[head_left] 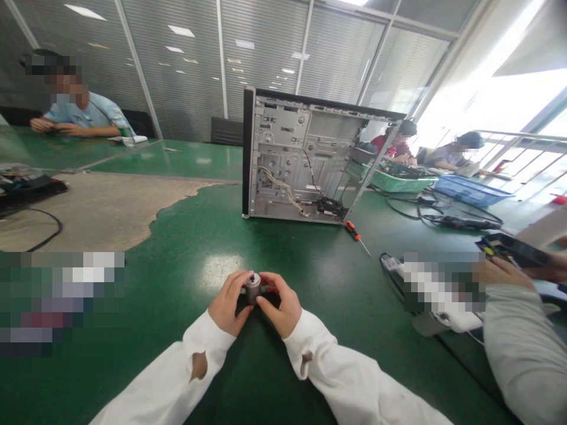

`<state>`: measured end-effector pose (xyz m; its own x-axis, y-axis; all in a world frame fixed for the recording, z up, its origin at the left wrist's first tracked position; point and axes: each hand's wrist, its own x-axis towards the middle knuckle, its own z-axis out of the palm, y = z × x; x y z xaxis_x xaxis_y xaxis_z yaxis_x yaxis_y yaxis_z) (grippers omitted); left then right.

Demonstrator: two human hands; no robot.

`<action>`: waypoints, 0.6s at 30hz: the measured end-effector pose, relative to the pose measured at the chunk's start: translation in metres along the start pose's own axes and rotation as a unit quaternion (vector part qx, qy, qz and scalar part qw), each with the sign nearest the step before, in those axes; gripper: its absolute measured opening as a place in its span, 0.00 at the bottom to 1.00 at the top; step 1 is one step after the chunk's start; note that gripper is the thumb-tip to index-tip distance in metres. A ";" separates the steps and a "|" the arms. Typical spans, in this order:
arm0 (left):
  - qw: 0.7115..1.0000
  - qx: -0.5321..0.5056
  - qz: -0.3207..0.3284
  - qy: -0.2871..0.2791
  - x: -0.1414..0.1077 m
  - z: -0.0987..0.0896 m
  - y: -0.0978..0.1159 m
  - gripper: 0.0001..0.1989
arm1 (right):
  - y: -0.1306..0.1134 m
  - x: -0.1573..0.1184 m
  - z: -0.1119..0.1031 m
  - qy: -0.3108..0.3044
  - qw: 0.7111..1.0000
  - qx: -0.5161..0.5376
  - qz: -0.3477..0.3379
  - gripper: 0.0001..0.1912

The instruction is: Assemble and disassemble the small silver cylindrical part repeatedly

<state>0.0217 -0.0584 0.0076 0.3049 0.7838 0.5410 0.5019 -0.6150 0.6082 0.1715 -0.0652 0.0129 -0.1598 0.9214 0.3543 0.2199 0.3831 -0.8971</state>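
Observation:
In front of me, a small cylindrical motor (254, 290) stands upright on the green tabletop. It has a grey metal body, and a short dark shaft shows at its top. My left hand (229, 302) wraps its left side, with the index finger near the top and the thumb low at the front. From the right, my right hand (282, 304) curls round the same motor, its thumb pressed to the lower front. Parts of the body are hidden behind my fingers. Both hands are closed on it.
Beyond my hands stands an opened computer case (305, 159). An orange-handled screwdriver (353, 231) lies beside it. A co-worker's sleeved arm (516, 342) reaches in at right, near another grey cylinder (429, 324) and cables. Green (398, 183) and blue baskets (473, 190) stand farther back.

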 end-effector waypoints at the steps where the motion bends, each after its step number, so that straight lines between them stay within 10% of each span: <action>1: 1.000 0.009 0.014 -0.016 0.000 0.000 0.000 0.25 | 0.001 0.000 0.000 0.003 1.000 -0.012 -0.001 0.24; 18: 0.995 -0.044 -0.091 0.004 -0.001 0.000 0.003 0.25 | -0.014 0.010 -0.002 0.058 0.991 -0.061 -0.100 0.10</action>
<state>0.0225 -0.0607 0.0087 0.2086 0.8826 0.4213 0.4748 -0.4680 0.7454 0.1692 -0.0615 0.0296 -0.1013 0.8247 0.5564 0.3112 0.5574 -0.7697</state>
